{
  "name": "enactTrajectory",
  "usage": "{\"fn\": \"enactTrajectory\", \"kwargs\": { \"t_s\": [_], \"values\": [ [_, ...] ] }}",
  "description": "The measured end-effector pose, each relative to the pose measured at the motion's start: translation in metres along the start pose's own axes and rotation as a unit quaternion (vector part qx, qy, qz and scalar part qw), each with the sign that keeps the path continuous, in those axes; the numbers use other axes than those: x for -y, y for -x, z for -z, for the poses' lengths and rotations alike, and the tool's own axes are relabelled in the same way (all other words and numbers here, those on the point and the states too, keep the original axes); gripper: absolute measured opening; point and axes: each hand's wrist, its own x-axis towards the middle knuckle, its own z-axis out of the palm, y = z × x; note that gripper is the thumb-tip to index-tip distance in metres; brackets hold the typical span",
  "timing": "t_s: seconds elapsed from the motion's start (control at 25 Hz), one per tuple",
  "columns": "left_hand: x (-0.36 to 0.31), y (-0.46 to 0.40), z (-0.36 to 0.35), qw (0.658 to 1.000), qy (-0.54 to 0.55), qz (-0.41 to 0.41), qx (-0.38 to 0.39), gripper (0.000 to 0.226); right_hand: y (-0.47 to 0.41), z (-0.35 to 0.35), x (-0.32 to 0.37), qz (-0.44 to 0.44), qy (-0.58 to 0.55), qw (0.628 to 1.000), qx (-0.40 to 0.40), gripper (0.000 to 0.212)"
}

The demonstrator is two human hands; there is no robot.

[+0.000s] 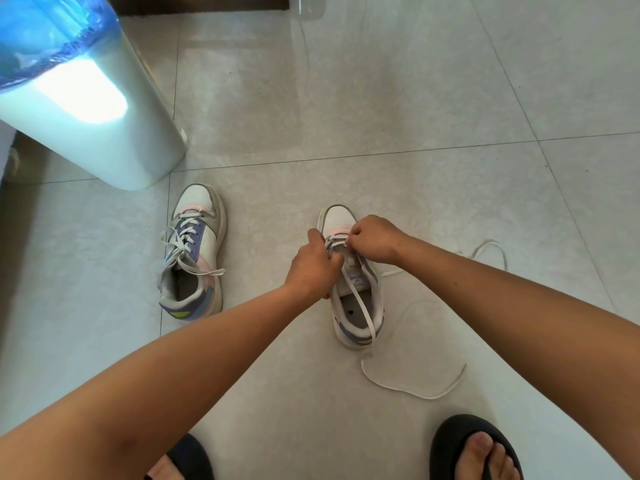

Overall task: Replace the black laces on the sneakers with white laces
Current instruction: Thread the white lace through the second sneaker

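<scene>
Two white, pink and purple sneakers stand on the tiled floor. The left sneaker (194, 251) is laced with a white lace, its ends lying loose across the opening. The right sneaker (356, 299) carries a white lace (412, 389) only near its toe; one end trails over the tongue and heel onto the floor, the other runs off to the right. My left hand (311, 265) grips the sneaker's left side by the eyelets. My right hand (375, 239) pinches the lace over the front eyelets. No black lace is in view.
A white bin (104, 133) with a blue liner stands at the upper left, close to the left sneaker. My two feet in black sandals (474, 448) are at the bottom edge. Grey floor tiles (415, 98) spread beyond the sneakers.
</scene>
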Motion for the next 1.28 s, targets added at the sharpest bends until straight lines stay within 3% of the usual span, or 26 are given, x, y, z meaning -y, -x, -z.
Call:
{"fn": "enactTrajectory", "kwargs": {
  "t_s": [0.12,0.24,0.32,0.44,0.52,0.68,0.88,1.0,1.2,1.28],
  "values": [
    [-0.006,-0.003,-0.001,0.997,-0.068,-0.019,-0.012,0.030,0.002,-0.002,0.004,-0.015,0.030,0.999,0.013,0.028],
    [-0.009,-0.009,-0.001,0.976,-0.200,-0.065,-0.052,0.030,0.008,-0.006,0.001,0.049,0.109,0.993,0.002,0.018],
    [-0.010,-0.011,-0.004,0.967,-0.232,-0.086,-0.059,0.026,0.015,-0.010,-0.007,0.099,0.202,0.973,-0.046,0.018],
    [-0.008,-0.011,-0.008,0.965,-0.229,-0.097,-0.077,0.019,0.027,-0.021,-0.016,0.212,0.320,0.905,-0.182,0.007],
    [-0.005,-0.012,-0.009,0.969,-0.204,-0.094,-0.104,0.017,0.034,-0.023,-0.020,0.276,0.340,0.863,-0.252,0.024],
    [0.007,-0.014,-0.004,0.978,-0.133,-0.090,-0.132,0.013,0.038,-0.012,-0.037,0.365,0.387,0.805,-0.261,0.024],
    [0.015,-0.013,-0.001,0.976,-0.122,-0.104,-0.146,0.013,0.037,-0.008,-0.042,0.432,0.374,0.773,-0.275,0.016],
    [0.014,-0.011,0.000,0.970,-0.161,-0.120,-0.137,0.014,0.033,-0.007,-0.042,0.400,0.388,0.778,-0.289,0.021],
    [0.006,-0.011,0.002,0.957,-0.230,-0.134,-0.112,0.017,0.036,0.009,-0.062,0.241,0.360,0.852,-0.293,0.032],
    [0.002,-0.011,0.001,0.960,-0.234,-0.120,-0.101,0.019,0.036,0.016,-0.076,0.178,0.315,0.877,-0.317,0.024]
  ]
}}
